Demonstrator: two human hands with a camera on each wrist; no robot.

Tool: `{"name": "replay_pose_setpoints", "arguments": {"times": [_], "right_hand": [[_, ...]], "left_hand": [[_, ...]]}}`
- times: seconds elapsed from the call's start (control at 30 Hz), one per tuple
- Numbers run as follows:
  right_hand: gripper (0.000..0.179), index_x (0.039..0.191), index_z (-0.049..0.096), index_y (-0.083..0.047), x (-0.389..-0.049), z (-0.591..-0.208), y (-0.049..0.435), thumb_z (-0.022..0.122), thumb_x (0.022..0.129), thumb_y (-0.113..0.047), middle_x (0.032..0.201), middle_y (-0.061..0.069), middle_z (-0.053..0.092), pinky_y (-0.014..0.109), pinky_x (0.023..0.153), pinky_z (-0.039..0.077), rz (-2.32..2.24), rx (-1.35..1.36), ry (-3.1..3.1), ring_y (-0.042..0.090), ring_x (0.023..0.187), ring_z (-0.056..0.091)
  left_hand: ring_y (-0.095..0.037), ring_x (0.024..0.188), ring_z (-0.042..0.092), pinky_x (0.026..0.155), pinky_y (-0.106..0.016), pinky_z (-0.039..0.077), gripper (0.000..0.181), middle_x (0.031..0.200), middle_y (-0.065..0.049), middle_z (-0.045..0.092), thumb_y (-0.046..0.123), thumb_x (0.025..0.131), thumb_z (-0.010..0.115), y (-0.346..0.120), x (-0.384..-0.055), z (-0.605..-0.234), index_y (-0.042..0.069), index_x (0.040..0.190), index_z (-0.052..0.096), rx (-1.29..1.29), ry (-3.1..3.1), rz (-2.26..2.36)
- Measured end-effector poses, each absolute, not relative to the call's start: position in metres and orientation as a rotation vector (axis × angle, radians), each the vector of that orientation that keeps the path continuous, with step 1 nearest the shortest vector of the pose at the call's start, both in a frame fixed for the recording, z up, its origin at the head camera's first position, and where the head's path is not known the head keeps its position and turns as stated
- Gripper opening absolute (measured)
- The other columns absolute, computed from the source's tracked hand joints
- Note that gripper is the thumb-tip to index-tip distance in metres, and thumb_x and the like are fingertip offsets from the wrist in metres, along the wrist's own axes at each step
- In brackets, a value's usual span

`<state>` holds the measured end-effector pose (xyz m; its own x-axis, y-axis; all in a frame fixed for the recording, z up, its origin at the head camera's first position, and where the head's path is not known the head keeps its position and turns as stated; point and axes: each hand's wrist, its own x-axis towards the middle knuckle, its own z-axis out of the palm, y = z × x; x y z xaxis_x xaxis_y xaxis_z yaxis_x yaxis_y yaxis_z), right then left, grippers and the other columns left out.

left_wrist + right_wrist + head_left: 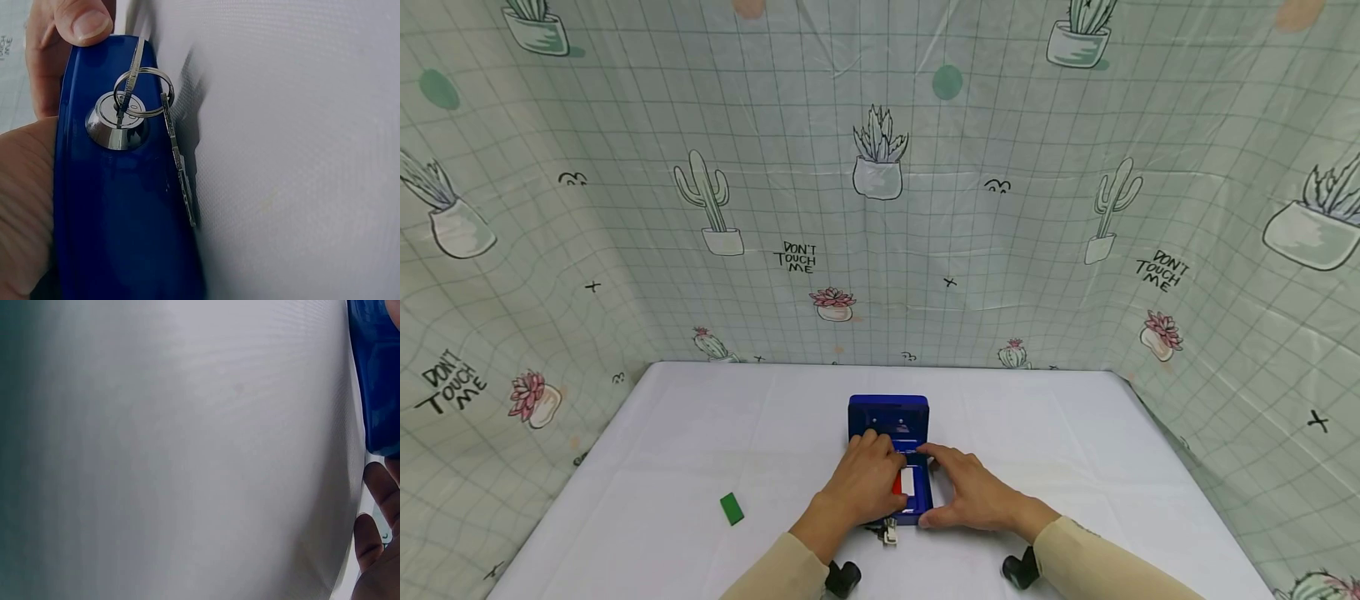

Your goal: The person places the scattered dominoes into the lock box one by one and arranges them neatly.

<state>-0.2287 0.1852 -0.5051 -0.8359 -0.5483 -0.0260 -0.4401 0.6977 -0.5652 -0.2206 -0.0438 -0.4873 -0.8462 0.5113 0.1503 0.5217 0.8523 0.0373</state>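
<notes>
A blue metal cash box (889, 406) stands on the table with its lid raised. My left hand (861, 477) reaches over its left side; thumb and fingertips lie around a red block (897, 484) inside and seem to pinch it. Beside the red block lies a white block (907, 481). My right hand (977, 496) grips the box's right side, thumb at the front corner and index finger farther back. In the left wrist view a key (135, 59) sits in the front lock (115, 128), and a second key (178, 162) hangs from the key ring (164, 74).
A green block (732, 508) lies on the white cloth-covered table (625, 500), left of the box. Black cylindrical pieces (844, 578) show by both wrists. A patterned curtain (865, 233) hangs behind the table and along its sides.
</notes>
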Motion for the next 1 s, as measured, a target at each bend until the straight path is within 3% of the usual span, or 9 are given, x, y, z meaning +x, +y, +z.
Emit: {"name": "replay_pose_setpoints", "arguments": {"times": [0.53,1.0], "right_hand": [[0.103,0.158,0.04,-0.015,-0.2286,-0.5086,0.1853,0.084,0.079,-0.065,0.142,0.004,0.06,0.057,0.114,0.042,-0.845,-0.818,2.721,0.023,0.128,0.056],[0.102,0.158,0.041,-0.015,-0.2283,-0.5082,0.1857,0.084,0.08,-0.065,0.14,0.003,0.06,0.057,0.112,0.042,-0.851,-0.826,2.724,0.022,0.127,0.056]], "left_hand": [[-0.017,0.099,0.047,0.09,-0.033,0.041,0.054,0.109,0.002,0.064,0.053,0.084,0.084,-0.0477,-0.2207,-0.4882,0.016,0.122,0.075,-0.833,-2.863,-0.135],[-0.018,0.098,0.046,0.089,-0.033,0.041,0.044,0.105,0.002,0.061,0.051,0.09,0.077,-0.0491,-0.22,-0.493,0.02,0.12,0.072,-0.822,-2.75,-0.113]]}}
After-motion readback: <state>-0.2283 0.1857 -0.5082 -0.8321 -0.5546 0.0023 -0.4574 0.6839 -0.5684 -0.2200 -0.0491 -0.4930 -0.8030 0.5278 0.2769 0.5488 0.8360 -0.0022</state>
